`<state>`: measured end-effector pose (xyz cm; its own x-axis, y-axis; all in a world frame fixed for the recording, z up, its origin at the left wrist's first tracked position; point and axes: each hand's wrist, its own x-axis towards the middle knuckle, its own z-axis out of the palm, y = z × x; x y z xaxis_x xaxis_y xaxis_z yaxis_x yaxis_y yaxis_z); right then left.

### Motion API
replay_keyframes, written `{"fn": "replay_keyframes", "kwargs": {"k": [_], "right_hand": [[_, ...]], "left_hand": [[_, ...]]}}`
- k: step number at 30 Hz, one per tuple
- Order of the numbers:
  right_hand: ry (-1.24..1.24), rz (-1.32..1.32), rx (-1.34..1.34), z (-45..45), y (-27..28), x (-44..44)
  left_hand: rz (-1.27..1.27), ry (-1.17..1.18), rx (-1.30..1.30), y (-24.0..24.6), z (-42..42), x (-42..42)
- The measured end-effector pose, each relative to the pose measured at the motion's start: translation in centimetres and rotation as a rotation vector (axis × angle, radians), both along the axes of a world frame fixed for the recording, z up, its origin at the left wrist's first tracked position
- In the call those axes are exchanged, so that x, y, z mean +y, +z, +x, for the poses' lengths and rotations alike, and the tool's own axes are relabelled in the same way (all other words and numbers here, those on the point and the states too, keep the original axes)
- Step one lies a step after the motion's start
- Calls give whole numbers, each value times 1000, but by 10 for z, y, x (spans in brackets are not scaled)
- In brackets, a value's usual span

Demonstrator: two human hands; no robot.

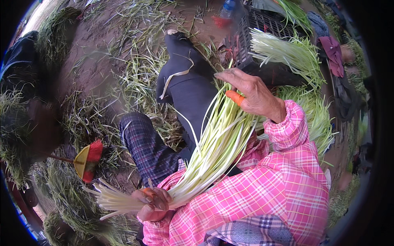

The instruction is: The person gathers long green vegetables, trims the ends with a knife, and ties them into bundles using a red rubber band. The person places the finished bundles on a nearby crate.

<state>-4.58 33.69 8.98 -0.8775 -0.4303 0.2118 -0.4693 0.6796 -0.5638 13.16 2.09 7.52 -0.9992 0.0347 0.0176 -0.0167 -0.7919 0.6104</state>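
Close around the white ends of a bundle of long pale-green stalks, like garlic chives [209, 147], is my left hand [153, 201], with orange wrapping on a finger. The bundle slants across my lap, its cut ends sticking out left of that hand. My right hand [252, 92] is over the greener far end, fingers stretched out and thumb apart; an orange cover is on the thumb. Some stalks pass beneath this hand, and its palm is hidden. Another bundle of stalks [283, 55] lies by a black plastic crate [243, 37], with a loose pile [317, 120] below it.
Scattered leaf scraps [144, 73] cover much of the earthen floor. A red-bristled broom with a yellow head [81, 163] lies at the left, near heaps of green leaves [67, 190]. A plastic bottle [227, 9] stands beside the crate. Dark clothing shows at the far left.
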Motion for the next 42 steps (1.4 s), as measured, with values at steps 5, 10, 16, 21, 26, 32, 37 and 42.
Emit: {"fn": "replay_keyframes", "kwargs": {"k": [5,10,16,21,26,32,37,42], "right_hand": [[89,-77,-49,34,3,7],[221,113,-132,54,3,1],[258,146,-350,77,3,25],[39,-141,-325,72,-19,20],[-29,63,-178,58,-32,-3],[52,38,-20,51,-37,-7],[-88,33,185,27,-37,2],[-486,77,317,-11,-35,43]], "left_hand": [[-68,-140,276,8,-13,5],[-101,-382,593,17,-27,6],[-143,-551,619,23,-38,-1],[-97,-569,649,23,-38,5],[-91,-591,684,27,-41,10],[-104,-614,699,22,-44,5],[117,-338,507,24,-35,16],[382,22,332,52,-42,19]]}}
